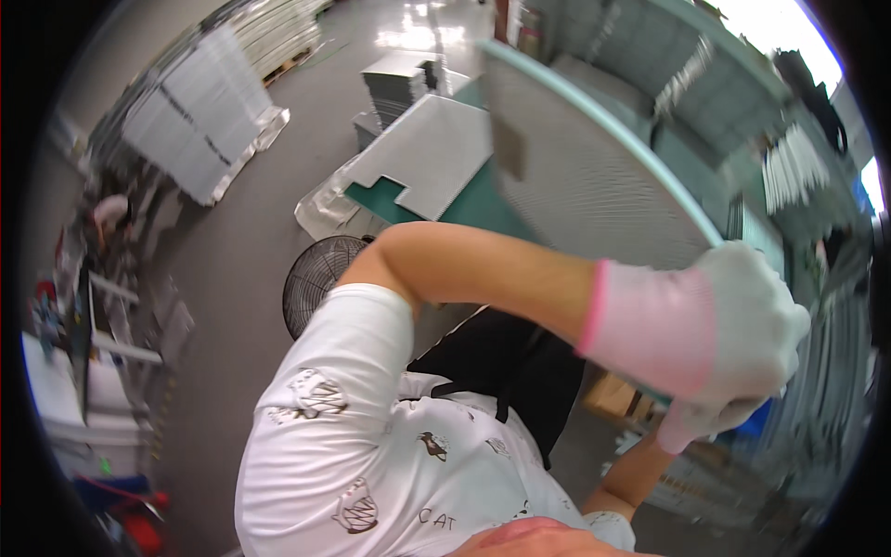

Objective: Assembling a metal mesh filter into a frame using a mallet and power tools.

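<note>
My left arm reaches across to the right. My left hand (747, 325), in a white glove with a pink cuff, is closed, knuckles outward; what its fingers hold, if anything, is hidden. Just below it and partly behind is my right hand (680, 429), in a pink-cuffed glove; its fingers are mostly covered. A large grey panel (594, 172) with a pale teal edge stands tilted in front of me. Its near corner ends beside my left hand; whether they touch I cannot tell.
A notched grey sheet (436, 153) lies on a green table (376, 201). A black fan (316, 278) stands beside it. Stacked panels (200, 111) stand far left. Another person (111, 215) bends at the left. A cardboard box (613, 399) sits low right, near blurred racks of grey parts (835, 371).
</note>
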A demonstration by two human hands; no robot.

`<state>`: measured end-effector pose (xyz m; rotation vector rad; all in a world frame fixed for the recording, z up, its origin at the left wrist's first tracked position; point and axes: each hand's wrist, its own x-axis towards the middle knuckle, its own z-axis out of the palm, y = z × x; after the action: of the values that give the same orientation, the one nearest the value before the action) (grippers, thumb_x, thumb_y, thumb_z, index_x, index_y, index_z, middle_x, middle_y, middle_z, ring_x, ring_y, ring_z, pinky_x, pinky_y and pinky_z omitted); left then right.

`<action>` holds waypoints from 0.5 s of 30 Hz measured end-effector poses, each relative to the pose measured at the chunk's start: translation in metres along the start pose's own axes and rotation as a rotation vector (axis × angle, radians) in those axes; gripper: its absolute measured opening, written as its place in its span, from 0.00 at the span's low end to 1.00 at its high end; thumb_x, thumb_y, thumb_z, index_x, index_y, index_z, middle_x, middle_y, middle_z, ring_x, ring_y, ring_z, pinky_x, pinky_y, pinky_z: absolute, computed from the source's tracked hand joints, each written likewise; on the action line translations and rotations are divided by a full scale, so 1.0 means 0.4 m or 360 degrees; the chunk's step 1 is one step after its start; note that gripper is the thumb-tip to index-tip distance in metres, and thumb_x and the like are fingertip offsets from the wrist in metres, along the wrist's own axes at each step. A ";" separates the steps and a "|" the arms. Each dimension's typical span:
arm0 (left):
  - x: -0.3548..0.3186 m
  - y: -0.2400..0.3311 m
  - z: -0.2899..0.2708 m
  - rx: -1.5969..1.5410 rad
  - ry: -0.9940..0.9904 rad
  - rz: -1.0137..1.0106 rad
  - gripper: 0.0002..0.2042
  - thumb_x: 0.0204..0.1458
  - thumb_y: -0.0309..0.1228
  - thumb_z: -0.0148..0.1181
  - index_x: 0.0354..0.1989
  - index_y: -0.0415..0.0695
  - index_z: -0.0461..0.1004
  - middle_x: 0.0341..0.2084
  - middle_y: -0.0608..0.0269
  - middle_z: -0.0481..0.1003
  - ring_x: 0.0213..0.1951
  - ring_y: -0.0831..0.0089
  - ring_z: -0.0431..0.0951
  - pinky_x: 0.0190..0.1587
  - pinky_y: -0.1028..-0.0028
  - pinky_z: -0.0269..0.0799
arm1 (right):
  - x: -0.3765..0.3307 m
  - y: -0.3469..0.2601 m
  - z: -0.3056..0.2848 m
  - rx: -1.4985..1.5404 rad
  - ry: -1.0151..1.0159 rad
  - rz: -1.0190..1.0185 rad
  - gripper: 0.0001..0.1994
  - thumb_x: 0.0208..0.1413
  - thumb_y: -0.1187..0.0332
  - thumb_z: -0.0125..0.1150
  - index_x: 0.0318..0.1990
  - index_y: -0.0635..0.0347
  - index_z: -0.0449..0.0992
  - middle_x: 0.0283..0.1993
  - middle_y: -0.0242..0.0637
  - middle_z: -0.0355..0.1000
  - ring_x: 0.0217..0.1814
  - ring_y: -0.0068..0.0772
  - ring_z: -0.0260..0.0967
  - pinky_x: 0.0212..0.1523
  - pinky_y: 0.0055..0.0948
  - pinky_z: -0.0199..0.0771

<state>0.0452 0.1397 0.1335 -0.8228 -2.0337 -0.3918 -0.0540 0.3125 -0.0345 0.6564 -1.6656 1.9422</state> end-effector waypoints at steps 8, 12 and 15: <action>-0.146 -0.174 0.270 0.0409 -0.0058 -0.0226 0.12 0.45 0.45 0.59 0.29 0.49 0.74 0.24 0.66 0.72 0.36 0.65 0.75 0.50 0.63 0.64 | 0.073 0.284 0.029 -0.0269 -0.0417 -0.0272 0.24 0.63 0.60 0.53 0.58 0.70 0.61 0.54 0.41 0.64 0.56 0.35 0.60 0.61 0.32 0.55; -0.142 -0.151 0.285 0.0363 -0.0098 -0.0558 0.18 0.43 0.51 0.59 0.30 0.49 0.78 0.28 0.60 0.75 0.44 0.58 0.72 0.64 0.49 0.48 | 0.091 0.188 -0.069 -0.0627 -0.1168 0.0125 0.30 0.51 0.77 0.52 0.64 0.68 0.55 0.66 0.47 0.55 0.68 0.40 0.54 0.67 0.32 0.50; -0.129 -0.143 0.300 0.0505 -0.0188 -0.0716 0.18 0.44 0.52 0.56 0.29 0.50 0.79 0.29 0.59 0.76 0.42 0.59 0.73 0.63 0.46 0.48 | 0.097 0.200 -0.130 -0.0899 -0.1033 0.0169 0.34 0.40 0.82 0.50 0.63 0.66 0.60 0.60 0.50 0.63 0.66 0.46 0.59 0.67 0.38 0.56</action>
<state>-0.0476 0.1433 0.0253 -0.1948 -2.3121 -0.2584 -0.1373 0.3556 -0.0767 1.0384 -2.5388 1.2593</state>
